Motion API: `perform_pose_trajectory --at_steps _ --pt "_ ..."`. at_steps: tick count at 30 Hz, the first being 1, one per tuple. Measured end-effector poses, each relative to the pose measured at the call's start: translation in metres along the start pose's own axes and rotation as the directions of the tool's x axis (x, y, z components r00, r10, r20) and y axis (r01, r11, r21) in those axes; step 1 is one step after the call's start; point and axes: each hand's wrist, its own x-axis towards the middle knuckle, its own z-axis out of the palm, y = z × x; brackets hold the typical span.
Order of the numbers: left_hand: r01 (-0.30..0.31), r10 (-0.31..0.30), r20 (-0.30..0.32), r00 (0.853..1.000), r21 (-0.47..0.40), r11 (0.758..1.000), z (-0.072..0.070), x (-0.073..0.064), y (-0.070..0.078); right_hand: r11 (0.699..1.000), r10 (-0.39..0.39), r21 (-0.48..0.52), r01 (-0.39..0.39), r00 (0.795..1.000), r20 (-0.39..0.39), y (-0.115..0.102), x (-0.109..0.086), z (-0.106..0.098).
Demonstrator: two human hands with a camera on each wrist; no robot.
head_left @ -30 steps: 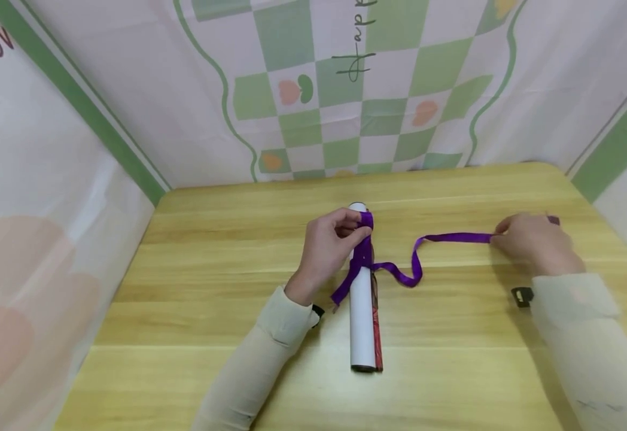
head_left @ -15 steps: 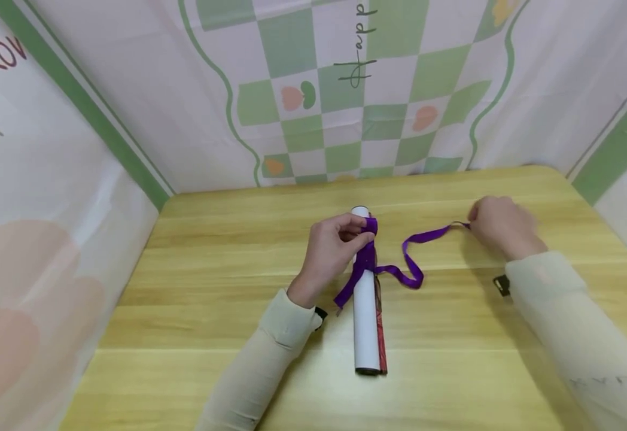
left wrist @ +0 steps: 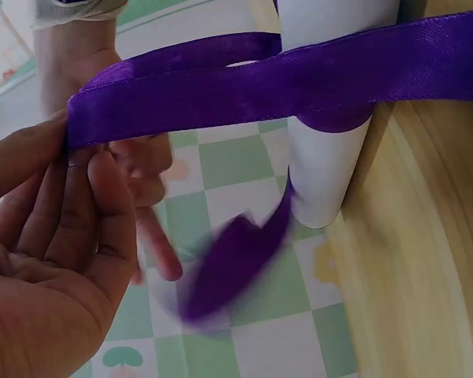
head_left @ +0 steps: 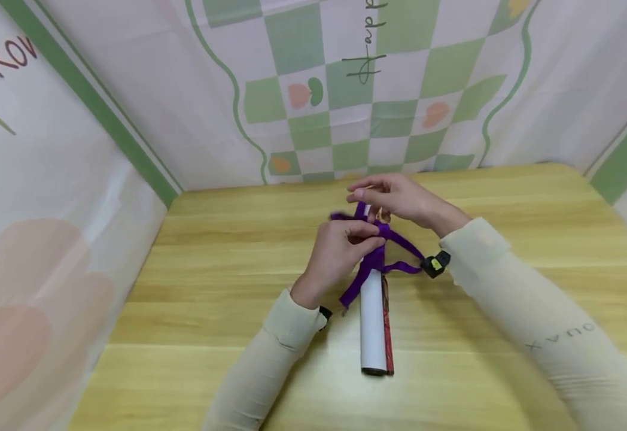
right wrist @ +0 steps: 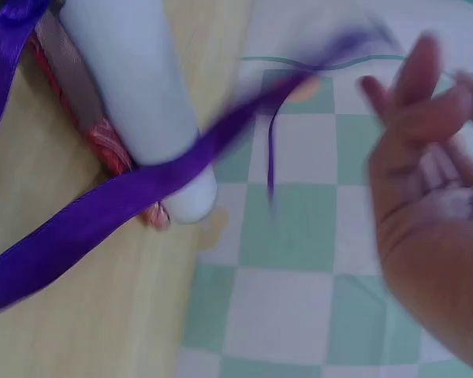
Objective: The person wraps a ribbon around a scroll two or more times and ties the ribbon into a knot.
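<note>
A white tube (head_left: 374, 323) lies lengthwise on the table, with a purple ribbon (head_left: 351, 291) wrapped around its upper part. My left hand (head_left: 340, 248) pinches a loop of the ribbon between thumb and fingers, left of the tube in the left wrist view. Above the tube's far end is my right hand (head_left: 407, 200), its fingers loosely extended. In the right wrist view a blurred length of ribbon (right wrist: 244, 118) swings through the air, apart from the right hand's fingers (right wrist: 414, 126). A thin red patterned thing (head_left: 389, 341) lies along the tube's right side.
The wooden table (head_left: 227, 263) meets a green-and-white checked cloth wall (head_left: 346, 120) at its far edge. Another cloth wall (head_left: 39, 251) stands on the left. A black wrist camera (head_left: 436, 263) sits beside the ribbon under the right wrist.
My right hand has swept left from the table's right side to above the tube, carrying the ribbon's long end across and letting it go. My left hand still pinches the loop.
</note>
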Motion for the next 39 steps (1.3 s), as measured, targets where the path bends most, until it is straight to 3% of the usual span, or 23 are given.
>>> perform_pose_trajectory --at_steps 2,4,7,10,12,15,17,20,23,26,28,32,35,39 --pt "0.009 -0.009 0.014 1.0 0.0 1.0 -0.001 0.001 0.001 0.999 -0.036 0.006 0.036 0.999 0.035 0.001 -0.005 -0.004" --pt "0.041 -0.041 0.028 0.999 -0.014 0.999 -0.003 0.001 0.002 0.999 -0.045 -0.029 0.045 0.999 -0.006 0.006 -0.012 -0.008" --pt "0.087 -0.087 0.044 0.995 -0.009 0.996 -0.007 0.001 0.001 0.986 -0.043 -0.162 0.035 0.998 -0.05 0.021 -0.028 -0.012" --pt "0.113 -0.113 0.058 0.992 0.004 0.994 -0.011 0.001 0.0 0.949 -0.057 -0.311 0.039 0.997 -0.05 0.035 -0.05 -0.012" --pt "0.125 -0.125 0.068 0.99 0.008 0.992 -0.012 0.001 0.0 0.921 -0.082 -0.384 0.065 0.996 -0.028 0.042 -0.067 -0.01" --pt "0.153 -0.154 0.079 0.985 0.008 0.988 -0.015 0.002 0.001 0.892 -0.136 -0.424 0.153 0.988 0.072 0.043 -0.092 -0.002" --pt "0.179 -0.18 0.08 0.98 0.011 0.984 -0.017 0.003 0.002 0.876 -0.174 -0.423 0.232 0.969 0.173 0.038 -0.105 0.008" --pt "0.188 -0.192 0.085 0.978 0.055 0.981 -0.019 0.007 0.002 0.844 -0.224 -0.413 0.343 0.924 0.31 0.027 -0.117 0.031" --pt "0.133 -0.15 0.113 0.982 0.14 0.981 -0.019 0.014 0.001 0.79 -0.263 -0.441 0.427 0.885 0.385 0.016 -0.118 0.06" --pt "0.077 -0.111 0.168 0.98 0.198 0.977 -0.02 0.022 -0.001 0.722 -0.274 -0.507 0.471 0.867 0.416 0.008 -0.112 0.084" --pt "0.06 -0.105 0.208 0.972 0.213 0.975 -0.022 0.026 -0.002 0.686 -0.256 -0.559 0.466 0.874 0.413 0.005 -0.104 0.096" --pt "0.074 -0.133 0.265 0.955 0.218 0.973 -0.025 0.033 -0.003 0.635 -0.148 -0.677 0.372 0.919 0.367 0.001 -0.087 0.108" --pt "0.09 -0.15 0.282 0.948 0.215 0.972 -0.028 0.034 -0.004 0.623 -0.043 -0.729 0.285 0.942 0.332 -0.002 -0.074 0.114" --pt "0.092 -0.152 0.273 0.95 0.22 0.971 -0.031 0.034 -0.004 0.594 0.02 -0.772 0.228 0.955 0.297 -0.005 -0.063 0.121"
